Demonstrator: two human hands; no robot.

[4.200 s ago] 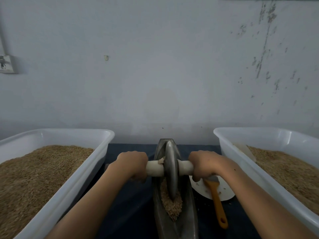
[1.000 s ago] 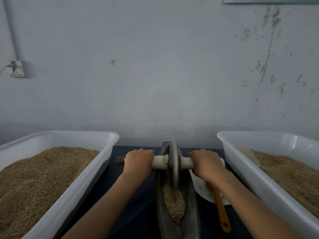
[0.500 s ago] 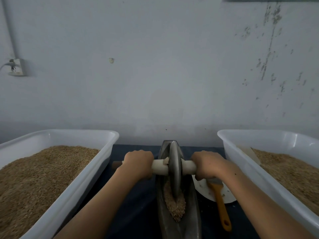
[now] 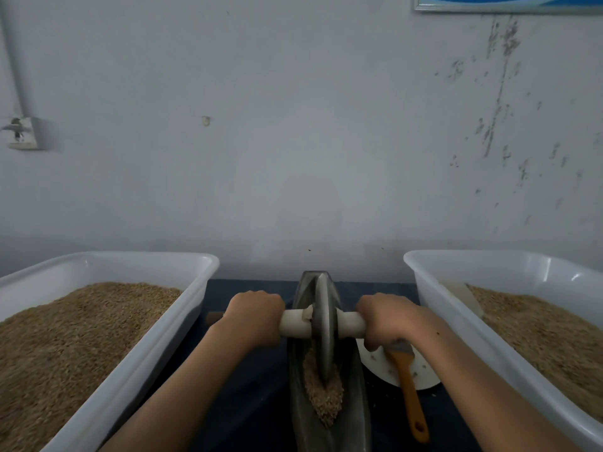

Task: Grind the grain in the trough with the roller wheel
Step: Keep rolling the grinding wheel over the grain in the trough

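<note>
Metal roller wheel [image 4: 324,324], left hand [image 4: 253,316], right hand [image 4: 388,319] gripping axle

roller wheel [image 4: 324,331] rolled nearer, onto grain [image 4: 323,391]

Our left hand [image 4: 253,316] and right hand [image 4: 388,321] grip axle of roller wheel [image 4: 324,324], upright in trough [image 4: 352,406] on grain [image 4: 323,396]; grain-filled tubs [image 4: 137,363] flank us.

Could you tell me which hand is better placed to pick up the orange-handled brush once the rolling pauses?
The right hand: it grips the axle directly above the brush on the white plate, while the left hand is across the trough.
</note>
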